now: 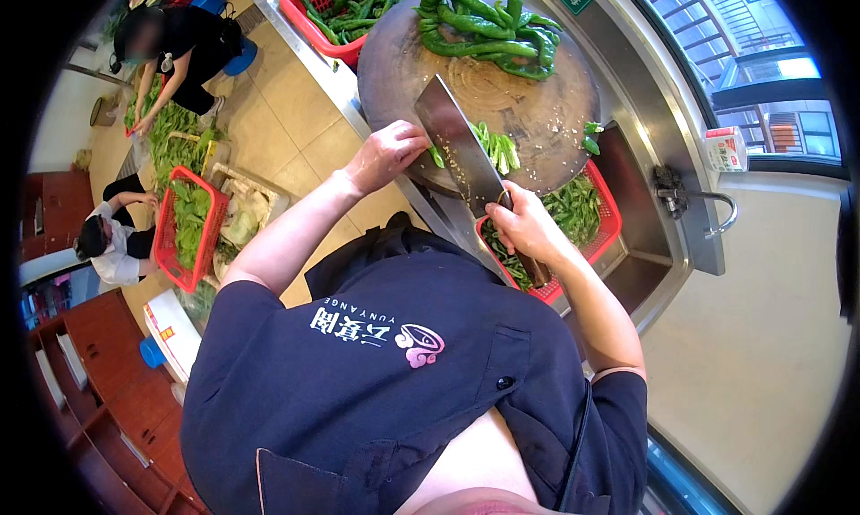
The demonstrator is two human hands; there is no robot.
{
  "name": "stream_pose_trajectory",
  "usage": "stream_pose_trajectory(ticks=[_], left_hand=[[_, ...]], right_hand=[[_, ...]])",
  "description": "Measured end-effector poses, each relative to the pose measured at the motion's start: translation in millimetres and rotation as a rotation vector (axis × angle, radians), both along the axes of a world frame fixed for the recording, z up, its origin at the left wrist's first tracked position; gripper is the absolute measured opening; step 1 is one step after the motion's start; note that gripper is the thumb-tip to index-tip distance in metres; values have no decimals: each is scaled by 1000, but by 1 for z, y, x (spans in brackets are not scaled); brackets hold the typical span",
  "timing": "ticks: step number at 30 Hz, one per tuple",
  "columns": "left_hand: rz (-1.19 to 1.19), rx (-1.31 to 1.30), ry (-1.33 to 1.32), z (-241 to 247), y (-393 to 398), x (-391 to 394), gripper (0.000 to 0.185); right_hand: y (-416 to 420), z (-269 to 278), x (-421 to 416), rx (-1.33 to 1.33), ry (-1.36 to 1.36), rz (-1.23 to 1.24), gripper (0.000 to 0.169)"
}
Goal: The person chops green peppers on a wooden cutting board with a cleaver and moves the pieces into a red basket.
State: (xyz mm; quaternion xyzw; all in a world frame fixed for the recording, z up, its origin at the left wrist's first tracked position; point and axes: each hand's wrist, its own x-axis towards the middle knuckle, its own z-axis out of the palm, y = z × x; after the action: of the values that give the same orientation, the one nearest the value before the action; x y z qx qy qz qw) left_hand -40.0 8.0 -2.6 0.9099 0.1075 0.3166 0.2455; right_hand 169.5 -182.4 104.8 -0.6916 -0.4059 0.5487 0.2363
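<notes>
My right hand grips the wooden handle of a cleaver, whose broad blade is tilted over a round wooden chopping block and has seeds stuck to it. On the blade's other side, my left hand has its fingertips at a short piece of green pepper by the block's edge. Cut pepper pieces lie just beyond the blade. Several long whole green peppers are heaped at the far side of the block. Seeds and a few green bits are scattered near its right edge.
A red basket of green peppers stands beyond the block; another red basket with cut greens sits below it, by a steel sink with a faucet. At left, two people work near leafy greens and a red basket.
</notes>
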Motion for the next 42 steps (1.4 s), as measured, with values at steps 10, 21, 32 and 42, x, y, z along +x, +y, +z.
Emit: stream_pose_trajectory(ticks=[10, 21, 32, 42], left_hand=[[-1, 25, -26, -1, -1, 4, 19], [382, -201, -320, 20, 46, 24, 24], [121, 43, 22, 42, 111, 134, 31], [119, 93, 22, 7, 104, 156, 38]], right_hand=[[12, -34, -11, 159, 24, -115, 22], [4, -32, -25, 78, 239, -197, 20], [-60, -34, -7, 192, 16, -864, 14], [-79, -25, -30, 202, 74, -917, 22]])
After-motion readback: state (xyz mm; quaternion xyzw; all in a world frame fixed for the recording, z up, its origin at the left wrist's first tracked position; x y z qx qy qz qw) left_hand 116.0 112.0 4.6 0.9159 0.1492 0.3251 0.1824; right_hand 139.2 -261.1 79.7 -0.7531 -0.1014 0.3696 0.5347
